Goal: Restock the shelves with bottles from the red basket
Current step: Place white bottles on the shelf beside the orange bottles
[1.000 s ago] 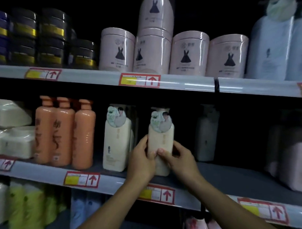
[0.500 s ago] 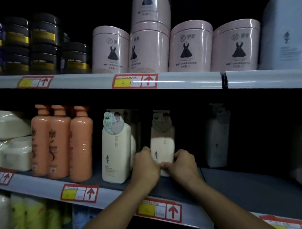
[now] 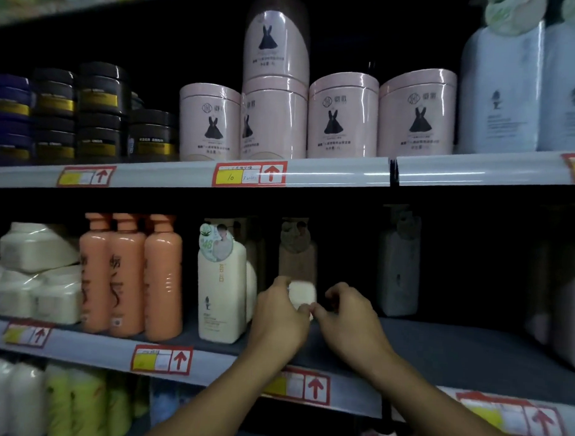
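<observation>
A cream bottle [image 3: 298,267] stands upright deep on the middle shelf [image 3: 438,350], its top in shadow, just right of a matching bottle [image 3: 222,280] nearer the edge. The left hand [image 3: 281,318] curls round its lower left side. The right hand [image 3: 348,314] has curled fingers with the thumb tip at the bottle's base; whether it grips is unclear.

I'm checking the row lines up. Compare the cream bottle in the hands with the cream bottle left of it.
The held bottle stands deep in shadow; the front bottle sits by the shelf edge, lit. The left hand and right hand touch the held bottle; nothing touches the front bottle. Both stand upright, cream, with a round neck tag.
</observation>
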